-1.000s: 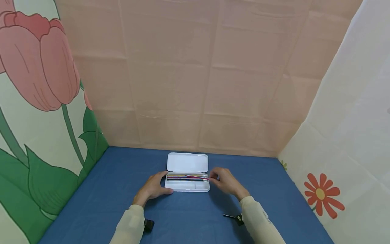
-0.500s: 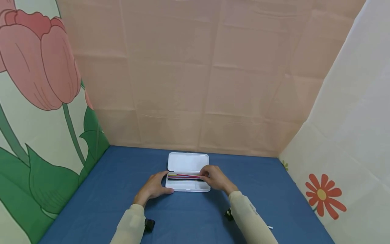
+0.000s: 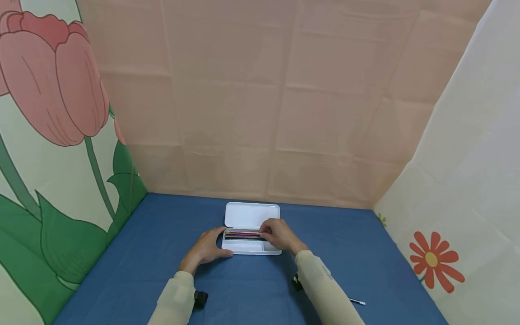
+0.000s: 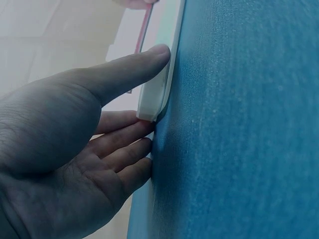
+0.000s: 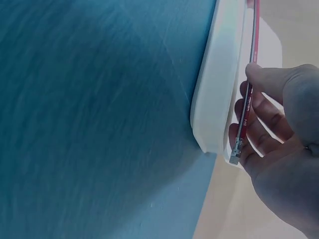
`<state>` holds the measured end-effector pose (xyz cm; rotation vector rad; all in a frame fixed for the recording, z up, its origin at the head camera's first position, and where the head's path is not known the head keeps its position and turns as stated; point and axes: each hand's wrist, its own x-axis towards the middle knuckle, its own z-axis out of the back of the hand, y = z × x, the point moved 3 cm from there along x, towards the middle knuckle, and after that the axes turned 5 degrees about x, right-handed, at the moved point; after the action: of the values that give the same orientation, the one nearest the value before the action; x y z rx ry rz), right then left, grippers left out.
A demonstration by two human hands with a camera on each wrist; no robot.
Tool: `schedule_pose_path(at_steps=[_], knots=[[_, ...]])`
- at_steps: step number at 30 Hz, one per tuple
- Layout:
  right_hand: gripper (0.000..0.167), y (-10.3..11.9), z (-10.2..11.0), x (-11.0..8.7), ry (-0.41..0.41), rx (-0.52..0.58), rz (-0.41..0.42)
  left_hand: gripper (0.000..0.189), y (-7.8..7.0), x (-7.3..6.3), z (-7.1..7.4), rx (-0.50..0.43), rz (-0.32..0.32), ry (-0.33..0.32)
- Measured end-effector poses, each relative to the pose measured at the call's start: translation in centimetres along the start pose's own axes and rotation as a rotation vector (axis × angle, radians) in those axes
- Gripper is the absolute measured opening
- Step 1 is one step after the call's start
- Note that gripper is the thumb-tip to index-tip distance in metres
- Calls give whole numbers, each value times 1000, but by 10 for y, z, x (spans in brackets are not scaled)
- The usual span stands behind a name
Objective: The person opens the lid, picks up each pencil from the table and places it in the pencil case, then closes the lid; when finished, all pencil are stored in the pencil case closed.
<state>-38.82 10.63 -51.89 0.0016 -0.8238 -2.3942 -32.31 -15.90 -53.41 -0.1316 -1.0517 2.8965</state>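
A white pencil case point(image 3: 243, 248) lies on the blue cloth with its lid point(image 3: 252, 215) raised at the back. Several coloured pencils point(image 3: 239, 238) lie lengthwise in its rear compartment. My left hand point(image 3: 206, 249) steadies the case's left end, thumb along the front side and fingers at the end and back corner. Over the right half of the case is my right hand point(image 3: 280, 234). It pinches a red pencil point(image 5: 255, 45) between thumb and fingers, its metal-capped end pointing back under the palm. In the head view the right fingers cover the pencils' right ends.
Another pencil point(image 3: 357, 301) lies on the blue cloth point(image 3: 243, 293) beside my right sleeve, partly hidden by it. A beige sheet point(image 3: 227, 113) stands behind the table, with patterned sheets at both sides.
My right hand has moved left and inward over the case, bringing the red pencil along and down among the others. The left hand keeps its place. The loose pencil shows from behind the right sleeve.
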Motion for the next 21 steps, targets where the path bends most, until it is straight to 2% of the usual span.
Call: schedule_pose_path(at_steps=[9,21], knots=[[8,4,-9,9,19,1,-47,94,1,3,-1,4,-6,6],[7,9,-15,13,15,-31,-70,95,2,3,-1,19,8,12]])
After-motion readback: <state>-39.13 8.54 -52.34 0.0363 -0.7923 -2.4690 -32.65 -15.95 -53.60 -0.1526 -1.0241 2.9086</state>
